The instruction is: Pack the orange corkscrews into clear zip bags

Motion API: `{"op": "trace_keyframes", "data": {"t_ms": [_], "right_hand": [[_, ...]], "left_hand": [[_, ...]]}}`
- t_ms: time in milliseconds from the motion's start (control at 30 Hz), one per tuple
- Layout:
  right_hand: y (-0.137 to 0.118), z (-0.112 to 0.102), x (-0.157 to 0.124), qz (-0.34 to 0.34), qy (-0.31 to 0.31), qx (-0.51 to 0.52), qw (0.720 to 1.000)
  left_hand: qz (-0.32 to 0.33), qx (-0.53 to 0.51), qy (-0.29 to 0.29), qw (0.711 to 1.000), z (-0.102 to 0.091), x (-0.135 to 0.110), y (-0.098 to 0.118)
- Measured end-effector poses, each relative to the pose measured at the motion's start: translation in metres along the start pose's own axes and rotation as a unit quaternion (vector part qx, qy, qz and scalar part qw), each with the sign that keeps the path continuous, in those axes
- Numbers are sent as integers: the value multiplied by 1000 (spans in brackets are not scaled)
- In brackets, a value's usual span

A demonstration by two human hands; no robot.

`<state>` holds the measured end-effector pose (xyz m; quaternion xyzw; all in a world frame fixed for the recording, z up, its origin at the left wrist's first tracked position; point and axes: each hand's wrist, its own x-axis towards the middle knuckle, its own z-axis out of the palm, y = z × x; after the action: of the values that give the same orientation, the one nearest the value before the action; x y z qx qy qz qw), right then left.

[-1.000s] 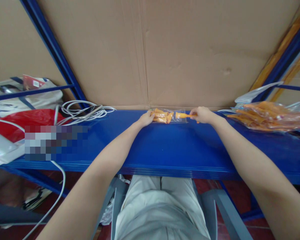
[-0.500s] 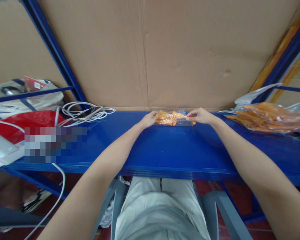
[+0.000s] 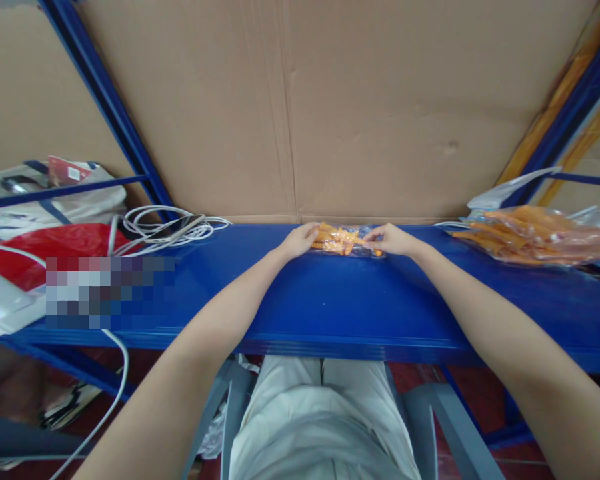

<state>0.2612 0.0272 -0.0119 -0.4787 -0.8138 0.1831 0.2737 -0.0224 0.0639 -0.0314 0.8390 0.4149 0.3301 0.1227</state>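
Observation:
A clear plastic bag (image 3: 341, 241) with orange pieces inside lies flat at the back of the blue table (image 3: 330, 300); what the pieces are I cannot make out. My left hand (image 3: 301, 241) grips the bag's left end, its fingers closed over the film. At the other end, my right hand (image 3: 386, 239) pinches the bag's right part between thumb and fingers. Both forearms reach across the table from the near side. The undersides of the fingers are hidden.
Clear bags of orange pieces (image 3: 535, 235) lie at the right. Coiled white cable (image 3: 180, 227), a red bag (image 3: 80, 240) and a white power strip (image 3: 10, 303) are at the left. Cardboard (image 3: 355, 120) backs the table, between blue rack posts (image 3: 105, 100).
My right hand has shifted a little to the left along the bag. My left hand stays at the left end, and the bag sits slightly lower in view.

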Motion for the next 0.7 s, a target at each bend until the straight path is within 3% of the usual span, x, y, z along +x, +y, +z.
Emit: {"op": "trace_keyframes", "data": {"t_ms": [167, 267, 433, 567, 633, 700], "right_hand": [[-2, 0, 1, -50, 34, -54, 997], [-3, 1, 2, -68, 40, -59, 995], [-4, 2, 5, -63, 88, -65, 992], [-9, -1, 3, 72, 189, -92, 975], [-14, -3, 0, 161, 173, -50, 970], [-19, -4, -4, 222, 114, 39, 968]], "left_hand": [[107, 127, -38, 985, -1, -7, 23], [113, 157, -66, 979, 0, -9, 33], [106, 162, -49, 980, 2, -5, 35], [115, 155, -36, 981, 4, -3, 34], [119, 143, -26, 982, 6, -1, 33], [117, 126, -10, 985, 8, 0, 31]]}}
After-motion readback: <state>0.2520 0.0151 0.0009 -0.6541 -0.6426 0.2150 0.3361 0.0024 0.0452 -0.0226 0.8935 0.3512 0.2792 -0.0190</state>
